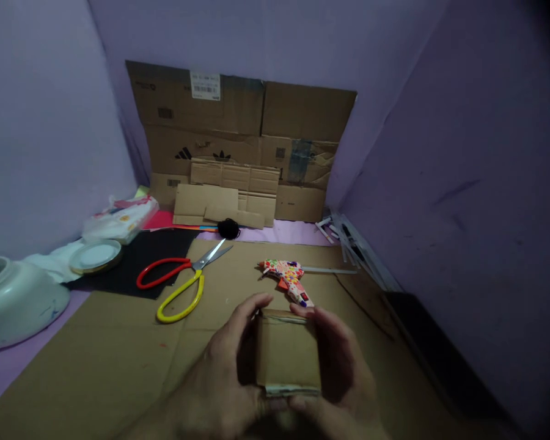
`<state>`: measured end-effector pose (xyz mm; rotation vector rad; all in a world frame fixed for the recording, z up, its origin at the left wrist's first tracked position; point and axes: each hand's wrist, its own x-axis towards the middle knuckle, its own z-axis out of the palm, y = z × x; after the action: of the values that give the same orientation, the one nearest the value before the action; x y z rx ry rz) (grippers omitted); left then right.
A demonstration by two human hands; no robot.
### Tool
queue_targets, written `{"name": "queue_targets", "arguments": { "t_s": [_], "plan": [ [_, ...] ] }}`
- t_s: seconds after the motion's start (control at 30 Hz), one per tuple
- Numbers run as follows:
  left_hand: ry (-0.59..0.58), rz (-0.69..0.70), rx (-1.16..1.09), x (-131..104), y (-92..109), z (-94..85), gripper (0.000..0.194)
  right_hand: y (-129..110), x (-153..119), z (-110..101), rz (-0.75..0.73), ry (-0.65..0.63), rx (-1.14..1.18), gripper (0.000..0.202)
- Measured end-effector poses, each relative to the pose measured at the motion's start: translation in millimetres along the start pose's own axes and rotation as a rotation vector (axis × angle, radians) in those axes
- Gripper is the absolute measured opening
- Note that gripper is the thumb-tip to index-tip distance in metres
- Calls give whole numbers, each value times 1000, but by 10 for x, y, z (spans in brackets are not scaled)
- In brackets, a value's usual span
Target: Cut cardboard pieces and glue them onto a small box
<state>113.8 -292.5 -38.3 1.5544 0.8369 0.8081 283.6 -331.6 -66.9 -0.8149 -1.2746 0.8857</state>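
Note:
A small cardboard box [288, 353] is held between both hands at the bottom centre, above the cardboard sheet [119, 348]. My left hand [227, 363] grips its left side and my right hand [348, 366] its right side, with fingers curled round the far corners. The lower edge of the box shows pale layers. Just beyond the box lies a floral-patterned glue gun [286, 275] with a clear glue stick in its rear. Scissors [197, 266] with one red and one yellow handle lie open to the left.
Black yarn [229, 228] sits behind the scissors. Cardboard pieces [206, 205] lean on a large cardboard panel [238, 116]. A white jar [22, 302], a round lid [95, 255] and black paper [142, 269] are left; glue sticks [362, 250] and a long black object [440, 348] lie right.

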Motion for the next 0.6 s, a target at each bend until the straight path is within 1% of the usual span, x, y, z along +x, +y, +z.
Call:
{"name": "queue_targets", "arguments": {
  "t_s": [0.07, 0.13, 0.3, 0.4, 0.5, 0.6],
  "plan": [
    [-24, -13, -9, 4, 1, -18, 87, -9, -2, -4, -24, -15, -29, 67],
    [-52, -6, -33, 8, -4, -33, 84, -14, -6, -10, -23, -28, -44, 66],
    [-124, 9, -140, 25, 22, -38, 75, -55, 31, -17, 45, -48, -99, 68],
    [-132, 20, -192, 40, 73, -40, 68, -96, 81, -8, 82, -72, -95, 67],
    [-162, 16, -184, 55, 107, -54, 64, -116, 110, -4, 115, -75, -78, 63],
    [-180, 20, -163, 66, 99, -64, 62, -112, 112, -12, 109, -50, -105, 63]
  ]
}}
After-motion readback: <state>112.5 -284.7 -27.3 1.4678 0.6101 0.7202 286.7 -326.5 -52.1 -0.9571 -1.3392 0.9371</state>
